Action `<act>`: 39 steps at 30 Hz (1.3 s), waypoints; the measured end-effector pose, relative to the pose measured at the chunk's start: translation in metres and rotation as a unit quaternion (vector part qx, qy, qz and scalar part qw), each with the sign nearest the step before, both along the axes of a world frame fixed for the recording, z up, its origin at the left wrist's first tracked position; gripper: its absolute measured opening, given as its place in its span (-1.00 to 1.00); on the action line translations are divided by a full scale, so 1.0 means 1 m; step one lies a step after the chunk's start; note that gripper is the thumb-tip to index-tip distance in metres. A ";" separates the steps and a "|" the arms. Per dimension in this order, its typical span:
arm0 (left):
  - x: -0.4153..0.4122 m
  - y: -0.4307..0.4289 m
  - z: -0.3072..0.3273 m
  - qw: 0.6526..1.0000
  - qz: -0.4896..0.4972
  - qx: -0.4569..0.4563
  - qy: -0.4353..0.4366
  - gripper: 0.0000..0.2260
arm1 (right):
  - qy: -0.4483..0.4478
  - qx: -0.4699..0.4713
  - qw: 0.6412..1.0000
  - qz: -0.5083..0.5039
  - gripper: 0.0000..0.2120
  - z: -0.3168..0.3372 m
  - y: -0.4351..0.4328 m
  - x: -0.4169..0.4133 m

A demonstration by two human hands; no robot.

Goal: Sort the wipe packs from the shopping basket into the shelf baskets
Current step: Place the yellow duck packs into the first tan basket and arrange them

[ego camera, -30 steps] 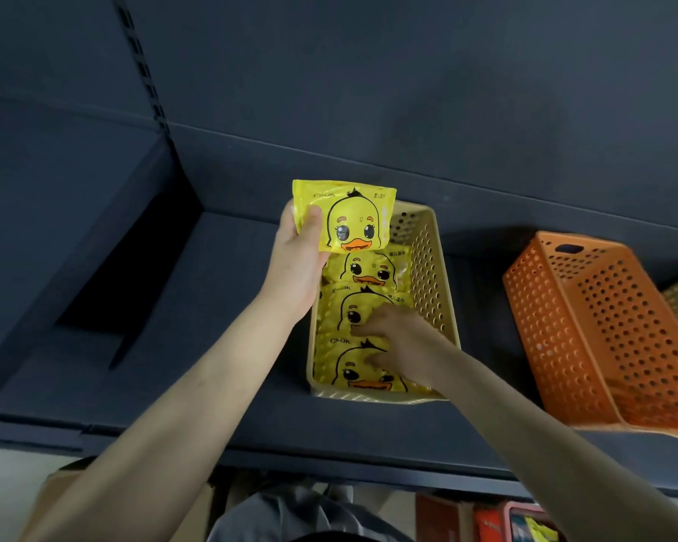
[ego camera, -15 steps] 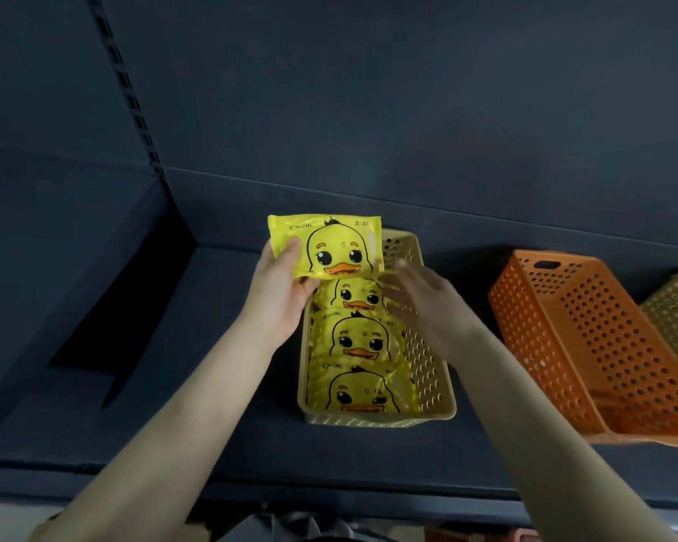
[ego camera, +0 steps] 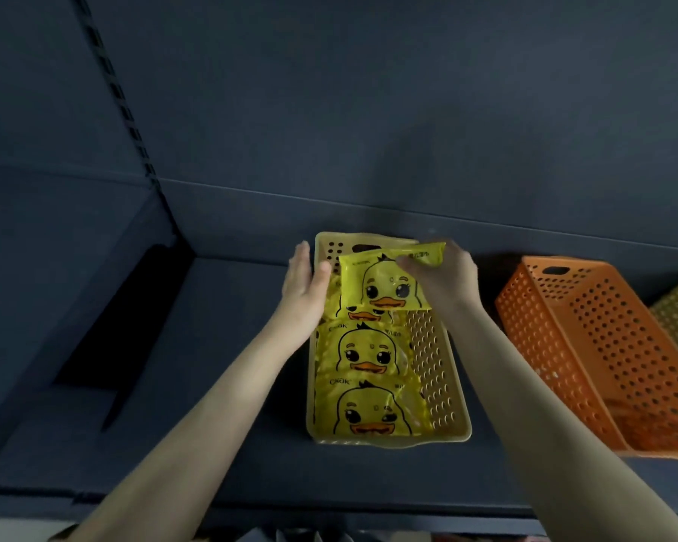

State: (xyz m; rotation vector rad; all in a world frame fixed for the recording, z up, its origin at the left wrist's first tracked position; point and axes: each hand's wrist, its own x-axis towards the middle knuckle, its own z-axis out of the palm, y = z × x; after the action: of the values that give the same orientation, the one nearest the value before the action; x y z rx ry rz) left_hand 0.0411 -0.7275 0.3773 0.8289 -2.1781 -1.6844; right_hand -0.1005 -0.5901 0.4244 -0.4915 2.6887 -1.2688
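Altogether four wipe packs (ego camera: 363, 354): three in yellow basket (ego camera: 443, 365), fourth in right fingers' (ego camera: 408, 264) pinch; left fingers (ego camera: 302, 257) slack.

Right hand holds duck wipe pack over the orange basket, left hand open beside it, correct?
No: head view shows the right hand holding the duck wipe pack over the yellow basket, not the orange basket; left hand open beside it.

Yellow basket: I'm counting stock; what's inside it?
Three duck wipe packs in a row; the held pack in the right hand covers most of the rear one. Anything beneath is hidden.
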 end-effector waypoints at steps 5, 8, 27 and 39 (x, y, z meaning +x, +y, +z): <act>-0.003 -0.003 -0.012 0.996 -0.018 0.084 0.012 -0.47 | -0.031 0.107 0.993 0.044 -0.38 -0.023 -0.039 0.005; -0.003 -0.006 -0.016 0.995 -0.023 0.092 0.021 -0.50 | 0.076 0.160 0.983 0.055 -0.29 -0.035 -0.039 0.013; -0.018 -0.013 -0.037 0.984 -0.019 0.159 0.075 -0.52 | 0.025 0.211 0.969 0.126 -0.48 -0.091 -0.042 0.023; 0.017 0.031 0.065 0.978 0.005 -0.205 -0.028 -0.61 | 0.031 -0.018 0.994 0.103 -0.56 0.055 0.088 0.050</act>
State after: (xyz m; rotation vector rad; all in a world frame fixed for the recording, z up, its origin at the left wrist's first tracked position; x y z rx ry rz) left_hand 0.0580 -0.6963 0.4421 0.7733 -2.4320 -1.1515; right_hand -0.0501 -0.5019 0.4795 -0.8018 2.5860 -1.2646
